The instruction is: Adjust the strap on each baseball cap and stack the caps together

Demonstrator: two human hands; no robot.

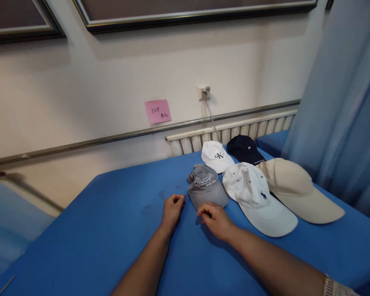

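A grey cap (207, 192) with white "Always" lettering sits on the blue-covered table, its brim towards me. Just left of that brim, my left hand (172, 211) is closed with curled fingers and shows nothing in it. My right hand (216, 221) hovers at the front edge of the brim, fingers loosely curled in and holding nothing visible; whether it touches the brim I cannot tell. Beside the grey cap lies an off-white cap (249, 191) with a small dark horse-rider emblem. Behind are a white cap (216, 155) with black letters and a dark navy cap (243, 148).
A beige long-brimmed cap (291, 179) lies at the right of the blue table (111, 230). Against the wall stand a radiator (228, 133) and a metal rail (126, 135). A cord hangs from a wall socket (203, 93). Blue curtains (336, 111) hang at right.
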